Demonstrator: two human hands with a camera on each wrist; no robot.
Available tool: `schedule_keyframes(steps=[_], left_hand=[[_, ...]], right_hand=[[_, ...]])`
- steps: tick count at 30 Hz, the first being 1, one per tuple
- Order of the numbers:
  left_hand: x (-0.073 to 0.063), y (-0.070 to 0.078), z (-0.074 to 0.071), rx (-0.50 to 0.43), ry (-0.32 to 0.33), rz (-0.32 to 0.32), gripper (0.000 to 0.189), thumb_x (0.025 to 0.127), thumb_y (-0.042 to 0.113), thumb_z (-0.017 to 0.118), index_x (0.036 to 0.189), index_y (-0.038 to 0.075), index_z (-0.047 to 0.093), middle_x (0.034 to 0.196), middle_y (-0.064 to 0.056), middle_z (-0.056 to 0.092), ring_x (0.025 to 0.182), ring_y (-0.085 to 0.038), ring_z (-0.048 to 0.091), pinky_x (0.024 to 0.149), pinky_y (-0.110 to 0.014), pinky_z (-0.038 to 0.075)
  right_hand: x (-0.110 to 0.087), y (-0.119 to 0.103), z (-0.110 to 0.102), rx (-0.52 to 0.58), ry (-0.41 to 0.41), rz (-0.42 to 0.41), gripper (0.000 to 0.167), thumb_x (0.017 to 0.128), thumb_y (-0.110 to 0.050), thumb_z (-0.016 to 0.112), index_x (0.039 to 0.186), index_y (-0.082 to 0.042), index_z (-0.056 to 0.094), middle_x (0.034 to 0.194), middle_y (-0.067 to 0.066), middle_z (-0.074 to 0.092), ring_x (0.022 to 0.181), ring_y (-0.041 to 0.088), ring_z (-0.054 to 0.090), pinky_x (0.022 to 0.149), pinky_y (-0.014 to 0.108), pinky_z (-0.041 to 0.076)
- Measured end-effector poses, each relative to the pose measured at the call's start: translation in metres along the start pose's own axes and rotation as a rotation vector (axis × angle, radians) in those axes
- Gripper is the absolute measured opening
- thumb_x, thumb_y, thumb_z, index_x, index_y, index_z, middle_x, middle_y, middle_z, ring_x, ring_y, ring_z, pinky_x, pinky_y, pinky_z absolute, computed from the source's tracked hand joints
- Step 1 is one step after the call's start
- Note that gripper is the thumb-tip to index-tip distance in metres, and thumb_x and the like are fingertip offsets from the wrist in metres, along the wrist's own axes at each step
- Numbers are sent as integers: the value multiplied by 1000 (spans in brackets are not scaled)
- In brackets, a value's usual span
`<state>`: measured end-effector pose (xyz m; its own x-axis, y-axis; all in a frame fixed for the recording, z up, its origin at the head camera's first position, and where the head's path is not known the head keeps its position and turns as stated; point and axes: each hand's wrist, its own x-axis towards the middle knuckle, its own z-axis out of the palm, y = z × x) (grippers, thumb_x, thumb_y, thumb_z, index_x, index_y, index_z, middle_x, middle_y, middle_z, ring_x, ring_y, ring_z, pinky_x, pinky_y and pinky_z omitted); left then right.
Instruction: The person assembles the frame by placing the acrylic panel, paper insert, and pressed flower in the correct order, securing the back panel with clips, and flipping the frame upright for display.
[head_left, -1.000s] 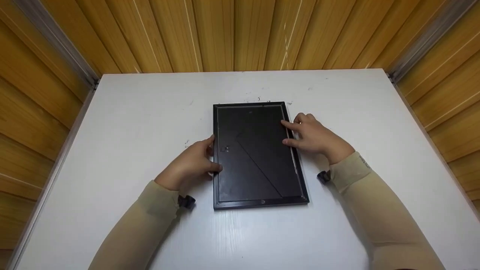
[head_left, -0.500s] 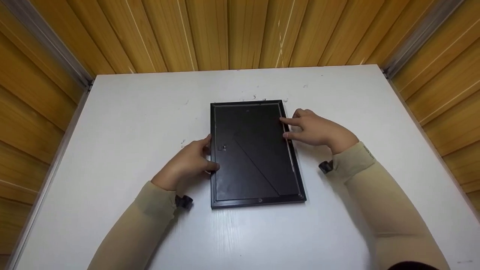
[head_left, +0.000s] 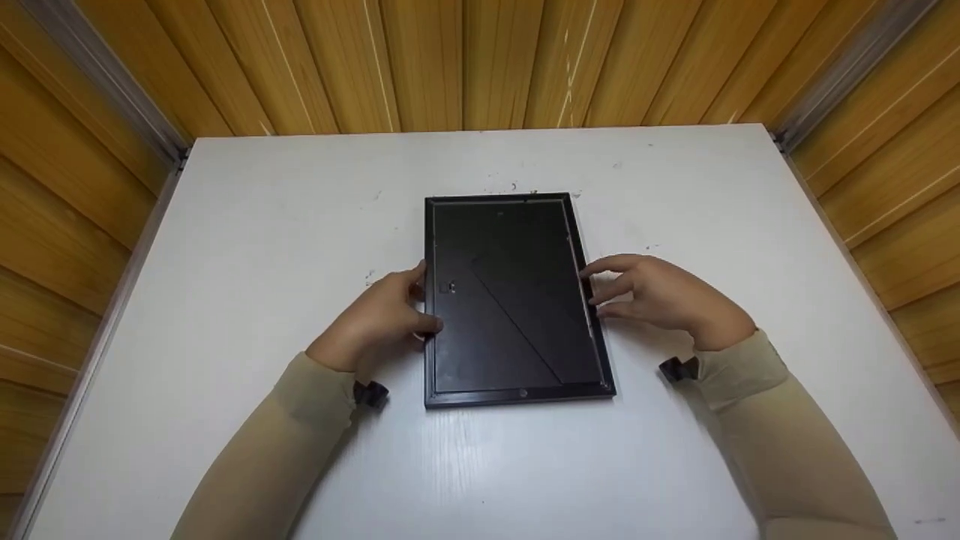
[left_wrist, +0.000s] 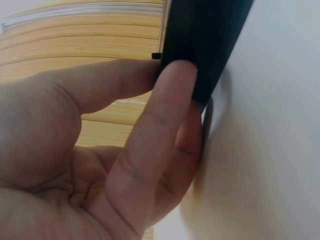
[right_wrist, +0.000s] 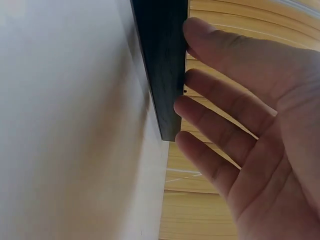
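Note:
A black picture frame (head_left: 517,300) lies back side up on the white table, a slanting line across its backing board and a small metal hanger (head_left: 450,287) near its left side. My left hand (head_left: 381,319) grips the left edge, thumb on the back rim. In the left wrist view, one finger presses the frame's side (left_wrist: 200,45) and others reach under it. At the opposite edge is my right hand (head_left: 660,296), its fingers loosely bent with tips right at the rim. The right wrist view shows those fingers (right_wrist: 215,122) spread beside the dark side of the frame.
The white table (head_left: 300,202) reaches back to a wood-panelled wall (head_left: 495,67), with more panels left and right. Small dark marks (head_left: 514,187) dot the tabletop beyond the frame. A black wrist device (head_left: 371,395) sits at the left cuff, another (head_left: 679,369) at the right.
My right hand has slid down the right edge toward me, its fingertips moving off the backing to the outer rim. The left hand keeps its grip, and the frame stays put.

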<state>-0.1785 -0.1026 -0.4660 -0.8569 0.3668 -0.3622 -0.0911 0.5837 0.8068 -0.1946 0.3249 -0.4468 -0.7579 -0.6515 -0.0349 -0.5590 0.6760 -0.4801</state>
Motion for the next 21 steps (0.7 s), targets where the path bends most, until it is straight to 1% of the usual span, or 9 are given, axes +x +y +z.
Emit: schedule_keyframes(steps=[4, 6, 8, 10, 11, 13, 17, 19, 21], left_hand=[[0, -1, -1, -2, 0, 0, 111, 94, 12, 87, 181, 8, 19, 146, -20, 66, 84, -15, 78, 103, -38, 62], [0, -1, -1, -39, -12, -2, 111, 94, 9, 86, 181, 8, 18, 146, -21, 65, 84, -17, 79, 95, -38, 68], [0, -1, -1, -68, -21, 0, 111, 94, 7, 86, 181, 8, 17, 145, -21, 64, 83, -18, 80, 86, -36, 71], [0, -1, -1, -85, -30, 9, 111, 94, 5, 85, 181, 9, 16, 143, -22, 65, 82, -19, 80, 80, -36, 72], [0, -1, -1, -74, -27, 14, 111, 94, 6, 86, 181, 9, 17, 143, -21, 65, 81, -18, 80, 81, -35, 71], [1, 0, -2, -41, -19, 24, 112, 94, 8, 87, 181, 9, 17, 143, -21, 67, 82, -17, 80, 87, -34, 69], [1, -1, -2, 16, -2, 23, 112, 94, 14, 88, 181, 8, 18, 147, -21, 67, 85, -16, 79, 101, -39, 65], [1, -1, -2, 20, 2, 23, 111, 94, 14, 88, 181, 8, 19, 147, -21, 68, 87, -16, 78, 103, -40, 65], [2, -2, -1, 7, 0, 22, 111, 94, 13, 88, 181, 7, 19, 145, -21, 68, 88, -17, 79, 99, -40, 66]], right_hand=[[0, -2, 2, -19, -3, -32, 18, 92, -8, 94, 107, -18, 93, 149, 4, 76, 143, 35, 69, 118, 57, 59], [1, -4, 2, -31, -1, -51, 17, 92, -9, 94, 106, -19, 94, 147, 3, 77, 141, 33, 70, 116, 56, 60], [2, -6, 3, -51, 3, -67, 16, 93, -9, 94, 105, -19, 94, 145, 2, 78, 138, 32, 71, 114, 55, 62], [2, -8, 3, -69, 11, -78, 16, 92, -9, 94, 104, -19, 94, 144, 1, 79, 135, 31, 72, 112, 54, 63], [2, -8, 2, -76, 15, -84, 16, 92, -9, 95, 104, -19, 94, 143, 2, 79, 133, 30, 73, 111, 53, 63], [3, -9, 2, -91, 17, -95, 15, 91, -8, 95, 103, -18, 94, 142, 2, 80, 130, 29, 74, 108, 52, 64], [3, -12, 3, -133, 24, -138, 14, 89, -6, 96, 99, -15, 93, 138, 4, 82, 125, 30, 76, 104, 51, 65], [4, -14, 3, -153, 24, -148, 13, 88, -5, 96, 97, -14, 93, 136, 6, 83, 124, 30, 76, 104, 50, 65], [5, -17, 2, -165, 14, -141, 12, 88, -4, 96, 96, -12, 93, 135, 7, 83, 124, 31, 76, 104, 50, 66]])
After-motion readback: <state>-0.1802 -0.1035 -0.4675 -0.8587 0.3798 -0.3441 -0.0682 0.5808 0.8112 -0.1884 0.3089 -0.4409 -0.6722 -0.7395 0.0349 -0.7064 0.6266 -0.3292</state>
